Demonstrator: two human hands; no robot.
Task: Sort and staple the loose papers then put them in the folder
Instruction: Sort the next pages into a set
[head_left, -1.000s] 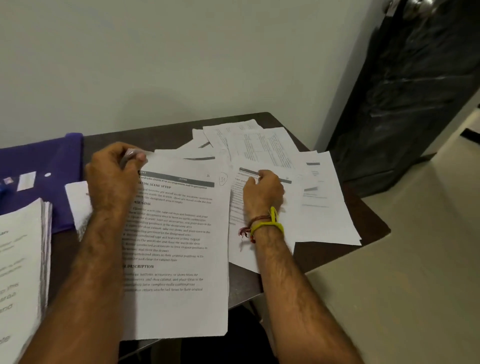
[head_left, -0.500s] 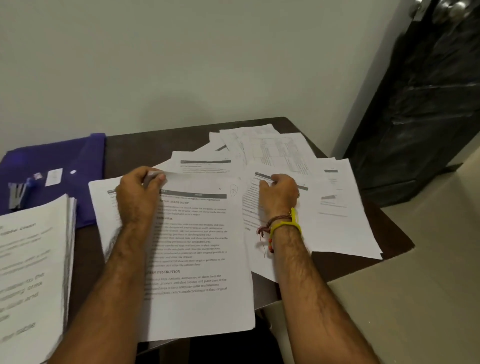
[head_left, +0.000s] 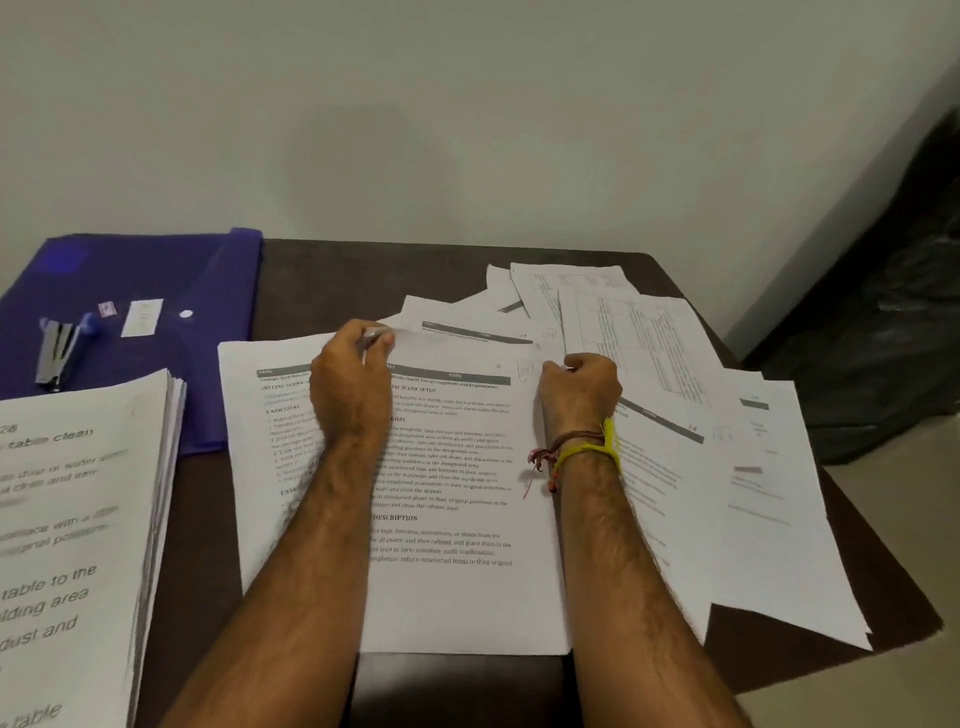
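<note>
A printed sheet (head_left: 457, 582) lies in front of me on the dark table (head_left: 332, 280), over another sheet (head_left: 244, 441) that sticks out on its left. My left hand (head_left: 353, 384) sits at its top edge, fingers curled round a slim grey pen-like thing (head_left: 375, 336). My right hand (head_left: 582, 387), with a yellow band on the wrist, is curled at the sheet's top right corner and seems to pinch it. Loose papers (head_left: 649, 338) fan out to the right. The purple folder (head_left: 156, 270) lies at the back left with a stapler (head_left: 57, 351) on it.
A thick stack of printed papers (head_left: 78, 519) sits at the near left, partly over the folder. Some loose sheets (head_left: 779, 519) overhang the table's right edge. A wall runs behind the table, and a dark door (head_left: 893, 312) stands at the right.
My right hand has moved left, off the right-hand sheet, to the front sheet's top right corner and curled there. My left hand stays at the top edge. The view has swung left.
</note>
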